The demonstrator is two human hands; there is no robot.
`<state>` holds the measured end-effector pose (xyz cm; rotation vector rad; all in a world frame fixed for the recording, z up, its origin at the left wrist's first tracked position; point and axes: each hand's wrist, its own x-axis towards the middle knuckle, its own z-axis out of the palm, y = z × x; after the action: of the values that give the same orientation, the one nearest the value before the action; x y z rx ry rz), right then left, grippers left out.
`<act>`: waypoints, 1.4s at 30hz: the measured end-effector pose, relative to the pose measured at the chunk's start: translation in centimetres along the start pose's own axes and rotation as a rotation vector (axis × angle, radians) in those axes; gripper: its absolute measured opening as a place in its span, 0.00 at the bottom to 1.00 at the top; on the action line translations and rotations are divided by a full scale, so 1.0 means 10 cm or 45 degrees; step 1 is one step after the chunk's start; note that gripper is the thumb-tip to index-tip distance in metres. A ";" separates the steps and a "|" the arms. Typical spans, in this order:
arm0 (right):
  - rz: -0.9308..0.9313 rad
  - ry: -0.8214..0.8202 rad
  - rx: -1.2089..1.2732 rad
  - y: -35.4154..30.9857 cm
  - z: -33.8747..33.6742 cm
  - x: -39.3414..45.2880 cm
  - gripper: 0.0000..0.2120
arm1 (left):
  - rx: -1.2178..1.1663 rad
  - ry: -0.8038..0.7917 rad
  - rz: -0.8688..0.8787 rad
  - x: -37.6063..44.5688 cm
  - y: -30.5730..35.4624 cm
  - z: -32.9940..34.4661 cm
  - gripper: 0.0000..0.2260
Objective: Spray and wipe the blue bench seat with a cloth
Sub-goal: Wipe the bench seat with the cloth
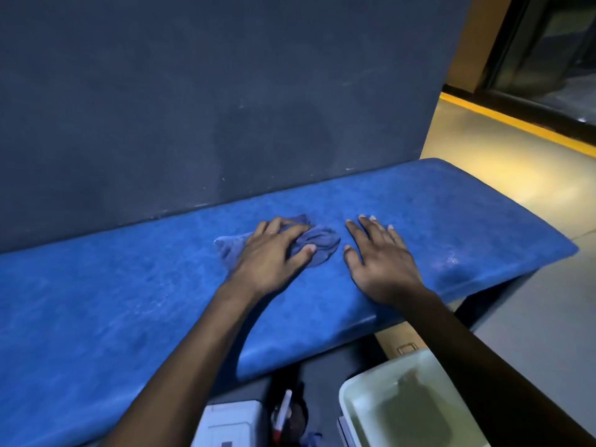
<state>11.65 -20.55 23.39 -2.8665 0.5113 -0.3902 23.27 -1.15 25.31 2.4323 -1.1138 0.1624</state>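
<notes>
The blue bench seat runs across the view from lower left to upper right. A crumpled blue-grey cloth lies on its middle. My left hand presses down on the cloth, fingers curled around its bunched part and thumb on its right side. My right hand rests flat on the seat just right of the cloth, fingers spread, holding nothing. A wet sheen shows on the seat near its right end.
A dark grey backrest panel rises behind the seat. Below the seat's front edge stand a white tub holding murky water, a white box and a dark bottle-like item. Lit floor with a yellow stripe lies at the right.
</notes>
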 end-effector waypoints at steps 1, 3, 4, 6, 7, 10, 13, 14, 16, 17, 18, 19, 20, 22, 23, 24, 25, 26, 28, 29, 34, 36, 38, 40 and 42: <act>0.005 0.009 0.008 -0.01 0.00 -0.01 0.32 | -0.014 0.021 -0.002 -0.12 -0.07 -0.06 0.21; 0.016 0.011 0.008 -0.03 0.02 0.00 0.32 | -0.028 0.099 -0.086 -0.22 -0.26 -0.15 0.19; 0.026 0.007 0.003 -0.03 0.03 0.00 0.33 | -0.012 0.134 -0.148 -0.18 -0.37 -0.16 0.20; 0.033 0.009 -0.013 -0.04 0.05 0.00 0.33 | 0.024 0.155 -0.272 0.05 -0.45 -0.13 0.23; 0.031 0.021 -0.020 -0.04 0.05 0.00 0.32 | 0.021 0.142 -0.314 0.17 -0.42 -0.09 0.25; 0.029 0.029 -0.037 -0.02 0.05 0.00 0.33 | 0.002 0.069 -0.237 0.29 -0.09 0.07 0.26; 0.011 0.031 -0.048 0.00 0.06 0.01 0.36 | -0.070 -0.007 -0.024 -0.10 0.14 0.07 0.20; 0.011 0.028 -0.043 0.00 0.06 0.01 0.37 | -0.120 -0.014 0.032 -0.26 0.15 0.01 0.18; 0.015 0.023 -0.039 0.00 0.06 0.01 0.38 | -0.165 -0.044 0.053 -0.39 0.00 -0.09 0.19; 0.020 0.017 -0.044 -0.01 0.06 0.01 0.38 | -0.123 -0.037 0.031 -0.33 -0.13 -0.11 0.22; 0.024 0.010 -0.050 -0.01 0.06 0.00 0.38 | -0.069 -0.013 -0.022 -0.19 -0.27 -0.11 0.25; 0.026 0.005 -0.051 -0.02 0.06 0.00 0.38 | -0.011 0.011 -0.106 -0.01 -0.40 -0.10 0.27; 0.027 0.001 -0.049 -0.02 0.05 0.00 0.37 | 0.018 0.030 -0.210 0.18 -0.48 -0.08 0.27; 0.023 -0.002 -0.052 -0.02 0.05 0.00 0.37 | 0.012 0.045 -0.342 0.44 -0.43 0.01 0.24; 0.023 0.005 -0.059 -0.02 0.05 0.00 0.37 | 0.000 0.034 -0.338 0.48 -0.33 0.06 0.24; 0.023 0.019 -0.068 -0.02 0.05 0.00 0.37 | -0.018 0.018 -0.288 0.45 -0.20 0.10 0.23; 0.019 0.034 -0.077 -0.01 0.06 0.00 0.37 | -0.044 0.005 -0.201 0.36 -0.08 0.12 0.22; 0.011 0.044 -0.082 -0.01 0.07 0.00 0.37 | -0.077 -0.007 -0.103 0.20 0.02 0.11 0.20; -0.005 0.056 -0.081 0.01 0.08 0.00 0.38 | -0.159 -0.049 0.066 -0.16 0.08 0.00 0.19; -0.009 0.053 -0.074 0.01 0.08 0.00 0.38 | -0.189 -0.068 0.108 -0.30 0.03 -0.08 0.19; 0.004 -0.019 -0.075 0.03 0.07 0.00 0.34 | -0.043 0.018 -0.083 -0.35 -0.50 -0.30 0.23; 0.005 -0.028 -0.078 0.02 0.06 0.00 0.33 | 0.001 0.089 -0.241 -0.10 -0.51 -0.23 0.20; 0.008 -0.033 -0.083 0.01 0.06 0.00 0.33 | -0.025 0.146 -0.376 0.14 -0.35 -0.08 0.17; 0.008 -0.023 -0.084 0.01 0.06 0.00 0.34 | -0.056 0.145 -0.372 0.22 -0.02 0.07 0.18; -0.003 -0.020 -0.084 0.03 0.06 0.01 0.36 | -0.090 0.125 -0.197 0.11 0.30 0.18 0.17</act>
<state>11.79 -20.76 22.77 -2.9311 0.5274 -0.3579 21.62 -4.44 25.16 2.4082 -0.8705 0.1873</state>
